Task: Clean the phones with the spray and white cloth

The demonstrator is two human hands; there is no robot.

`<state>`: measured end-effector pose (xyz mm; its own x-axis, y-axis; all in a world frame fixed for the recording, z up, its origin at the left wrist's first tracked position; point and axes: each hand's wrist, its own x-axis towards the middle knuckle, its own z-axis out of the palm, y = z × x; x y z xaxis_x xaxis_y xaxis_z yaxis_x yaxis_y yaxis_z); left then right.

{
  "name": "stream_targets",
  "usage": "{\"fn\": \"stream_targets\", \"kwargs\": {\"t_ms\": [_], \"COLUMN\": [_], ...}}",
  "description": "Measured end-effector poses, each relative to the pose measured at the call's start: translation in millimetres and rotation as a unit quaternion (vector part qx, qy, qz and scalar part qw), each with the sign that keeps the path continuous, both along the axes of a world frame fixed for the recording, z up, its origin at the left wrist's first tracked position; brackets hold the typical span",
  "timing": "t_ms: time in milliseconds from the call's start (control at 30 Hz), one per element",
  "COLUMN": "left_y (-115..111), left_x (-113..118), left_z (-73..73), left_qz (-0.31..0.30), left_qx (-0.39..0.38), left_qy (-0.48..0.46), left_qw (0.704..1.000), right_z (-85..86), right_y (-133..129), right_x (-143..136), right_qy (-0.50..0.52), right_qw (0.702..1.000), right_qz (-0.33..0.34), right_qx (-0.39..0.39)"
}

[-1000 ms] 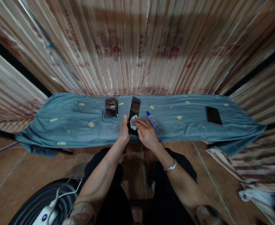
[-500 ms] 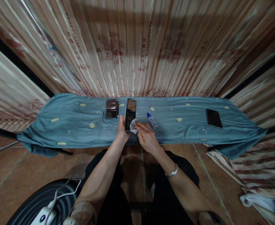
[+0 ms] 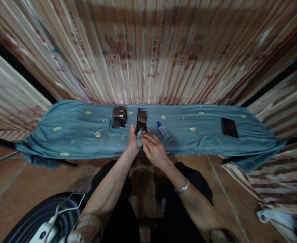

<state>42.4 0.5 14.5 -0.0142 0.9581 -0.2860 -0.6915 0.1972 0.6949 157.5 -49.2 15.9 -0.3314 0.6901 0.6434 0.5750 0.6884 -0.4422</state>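
Observation:
A black flip phone [image 3: 141,118], unfolded with its screen and keypad facing up, rests in my left hand [image 3: 132,141], whose thumb lies along the near left edge. My right hand [image 3: 154,148] pinches a crumpled grey-white cloth or tissue [image 3: 140,137] against the lower keypad and covers part of the keys. Just right of the hands, a small clear bottle with a blue cap [image 3: 163,131] lies on the blue tablecloth. Left of the flip phone is a dark, shiny stack of flat devices [image 3: 119,117], partly blurred out.
A black smartphone [image 3: 229,128] lies at the right of the cloth-covered table [image 3: 82,145]. Striped curtains [image 3: 143,67] hang right behind it and at both sides. On the floor at lower left, a white power strip [image 3: 43,233] with cables sits on a round black ridged object [image 3: 19,226].
My right hand has slid the cloth left and nearer to me across the lower keypad. My left hand still holds the flip phone. The view has shifted slightly.

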Motion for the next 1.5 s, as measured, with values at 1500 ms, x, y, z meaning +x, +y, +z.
{"fn": "stream_targets", "kwargs": {"t_ms": [1500], "left_y": [23], "left_x": [18], "left_z": [-6.0], "left_qz": [-0.019], "left_qx": [-0.078], "left_qy": [-0.014], "left_qw": [0.997], "right_z": [-17.5], "right_y": [26], "right_x": [27], "right_qy": [0.065], "right_qw": [0.997], "right_qz": [-0.031], "right_qx": [-0.035]}}
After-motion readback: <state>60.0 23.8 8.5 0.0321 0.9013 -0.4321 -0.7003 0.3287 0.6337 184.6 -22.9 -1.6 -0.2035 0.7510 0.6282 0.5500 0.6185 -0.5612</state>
